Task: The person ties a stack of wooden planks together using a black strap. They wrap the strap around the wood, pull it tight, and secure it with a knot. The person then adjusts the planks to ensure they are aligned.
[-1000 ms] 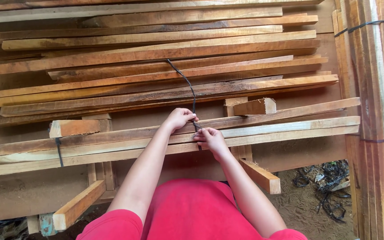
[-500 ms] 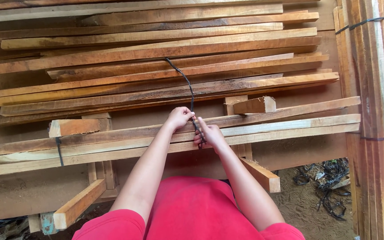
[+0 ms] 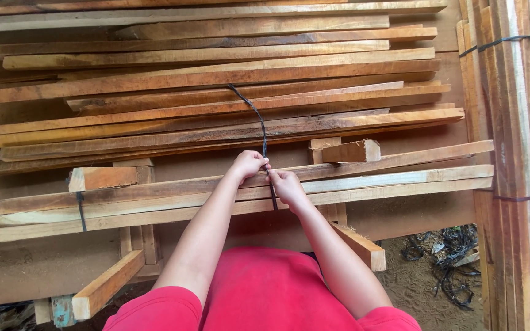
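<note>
A thin black strap (image 3: 255, 116) runs from the upper planks down to a bundle of long wooden slats (image 3: 400, 175) lying across the bench in front of me. My left hand (image 3: 248, 163) and my right hand (image 3: 288, 185) meet on top of this bundle, both pinching the strap where it crosses the slats. The fingers of both hands are closed on it. A second black tie (image 3: 81, 209) wraps the same bundle at the left. My red sleeves fill the bottom of the view.
Many long planks (image 3: 216, 73) lie stacked behind the bundle. A tied stack of slats (image 3: 510, 122) stands on the right. Short wood blocks (image 3: 351, 151) (image 3: 102, 178) rest on the bench. Bench legs (image 3: 108, 283) jut out below; black strap scraps (image 3: 443, 263) lie on the dirt floor.
My hands have stayed on the strap at the bundle, with only small finger movements. The strap's loose end still runs up over the planks.
</note>
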